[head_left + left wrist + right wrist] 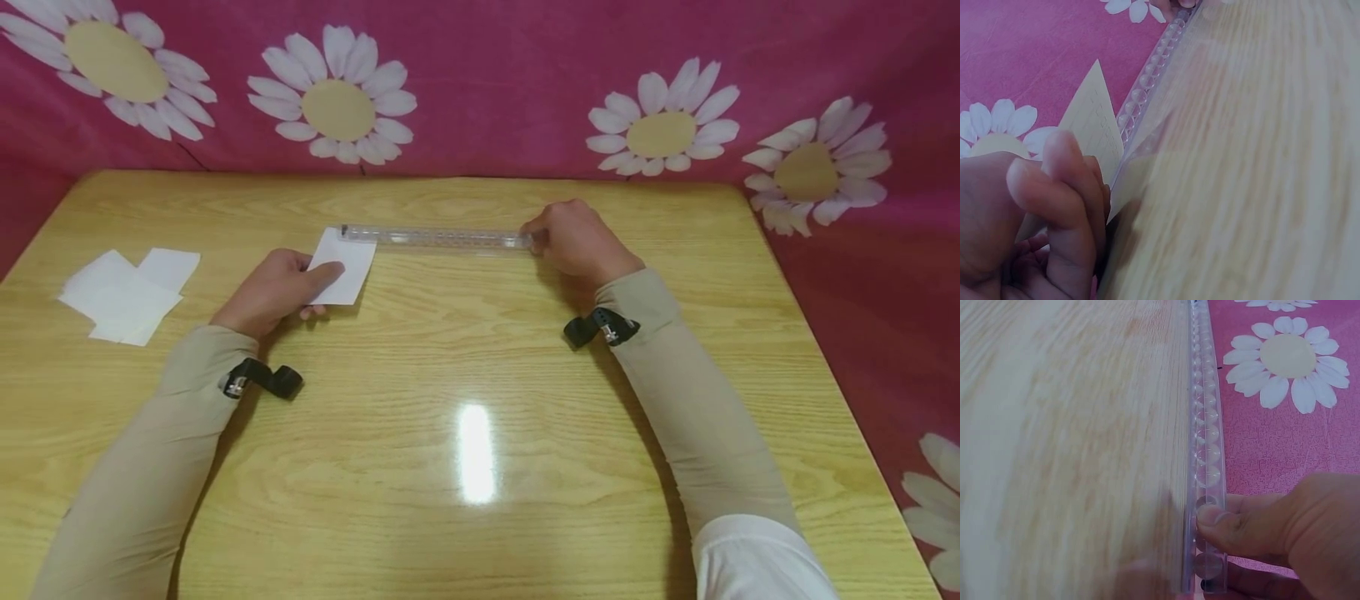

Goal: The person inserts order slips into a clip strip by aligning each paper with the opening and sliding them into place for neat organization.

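Near the table's far side, my left hand (pixel 273 287) pinches a small white sheet of paper (pixel 345 279), its thumb lying on top. Faint lines of marks show on the paper (pixel 1094 112) in the left wrist view. A long, narrow strip of clear plastic (pixel 442 239) with a row of round, bubble-like shapes runs level between my hands. Its left end overlaps the paper's upper edge. My right hand (pixel 581 237) grips the strip's right end; in the right wrist view the thumb presses on the strip (pixel 1207 437). Whether the strip touches the table is unclear.
Several white paper sheets (pixel 123 296) lie overlapping at the left of the wooden table (pixel 420 375). Behind the table hangs a pink cloth (pixel 480 83) with large daisies. Each wrist wears a black strap with a small camera.
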A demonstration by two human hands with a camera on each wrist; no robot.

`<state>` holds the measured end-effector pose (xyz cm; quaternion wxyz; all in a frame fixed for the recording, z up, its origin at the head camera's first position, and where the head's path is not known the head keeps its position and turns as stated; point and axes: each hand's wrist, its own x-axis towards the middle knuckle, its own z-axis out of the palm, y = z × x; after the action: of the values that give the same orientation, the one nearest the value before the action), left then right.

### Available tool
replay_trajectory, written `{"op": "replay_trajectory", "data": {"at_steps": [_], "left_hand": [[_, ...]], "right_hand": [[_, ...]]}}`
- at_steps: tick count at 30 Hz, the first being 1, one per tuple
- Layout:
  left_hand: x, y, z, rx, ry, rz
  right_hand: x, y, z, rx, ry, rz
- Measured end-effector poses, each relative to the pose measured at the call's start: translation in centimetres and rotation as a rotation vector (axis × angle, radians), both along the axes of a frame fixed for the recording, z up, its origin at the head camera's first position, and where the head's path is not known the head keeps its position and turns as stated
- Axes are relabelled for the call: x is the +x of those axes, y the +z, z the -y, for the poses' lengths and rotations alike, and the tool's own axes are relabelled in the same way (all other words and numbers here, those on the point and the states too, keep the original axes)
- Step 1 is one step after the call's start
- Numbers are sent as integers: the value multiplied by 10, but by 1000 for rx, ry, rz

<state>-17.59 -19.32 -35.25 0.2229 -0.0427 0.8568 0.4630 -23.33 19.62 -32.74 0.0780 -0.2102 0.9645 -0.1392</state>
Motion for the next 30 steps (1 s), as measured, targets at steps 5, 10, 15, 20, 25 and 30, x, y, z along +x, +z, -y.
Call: {"op": "replay_trajectory", "data": {"at_steps": [5, 10, 15, 20, 25, 30], "left_hand": [[-1, 2, -3, 9, -4, 4], [-1, 1, -5, 10, 2, 7], [-1, 1, -6, 3, 10, 11], [-2, 1, -8, 10, -3, 8], [-2, 0, -10, 22, -17, 6], [-2, 0, -12, 9, -19, 12]], "right_hand": [[0, 0, -2, -6, 7, -12], [1, 0, -2, -12, -2, 7], [1, 0, -2, -18, -4, 15], [1, 0, -2, -18, -29, 40], [1, -1, -2, -18, -14, 14], [0, -1, -1, -22, -4, 2]]}}
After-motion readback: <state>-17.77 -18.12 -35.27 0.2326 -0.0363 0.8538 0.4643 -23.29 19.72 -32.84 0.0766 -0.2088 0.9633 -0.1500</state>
